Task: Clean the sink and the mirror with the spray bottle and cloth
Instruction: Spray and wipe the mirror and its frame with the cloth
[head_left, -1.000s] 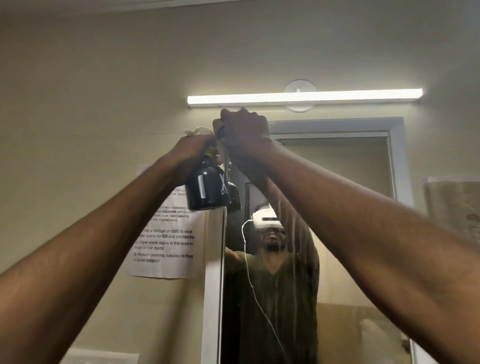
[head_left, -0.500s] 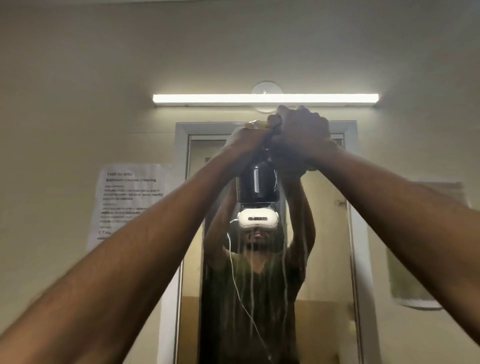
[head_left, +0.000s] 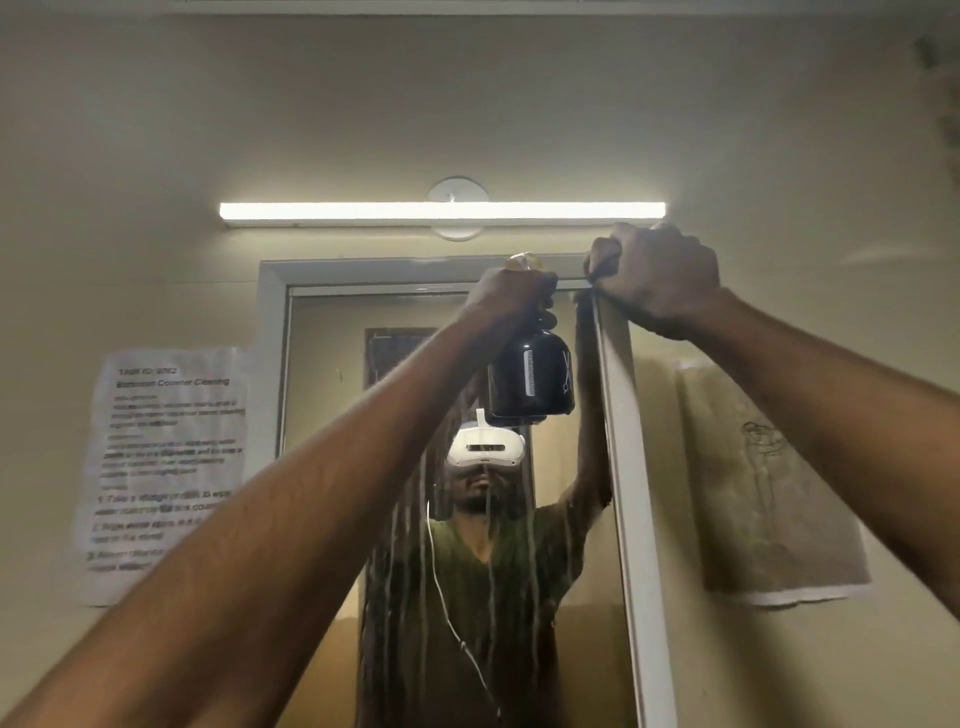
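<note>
The white-framed mirror (head_left: 332, 364) fills the middle of the wall, and liquid streaks run down its glass. My left hand (head_left: 511, 301) is raised to the mirror's top edge and grips the neck of a dark spray bottle (head_left: 532, 379), which hangs upright below it. To its right, my right hand (head_left: 657, 275) is clenched in a fist on the top right corner of the frame. Only a dark sliver of the cloth (head_left: 602, 265) shows at its fingers. The sink is out of view.
A lit tube lamp (head_left: 441, 210) is mounted just above the mirror. A printed paper notice (head_left: 166, 467) is taped to the wall on the left. A pale towel (head_left: 769, 493) hangs on the right. The mirror reflects a person wearing a white headset.
My right hand has slid along the mirror's top edge from the left corner to the right corner. The two hands, pressed together before, are now apart. The bottle moved right with them.
</note>
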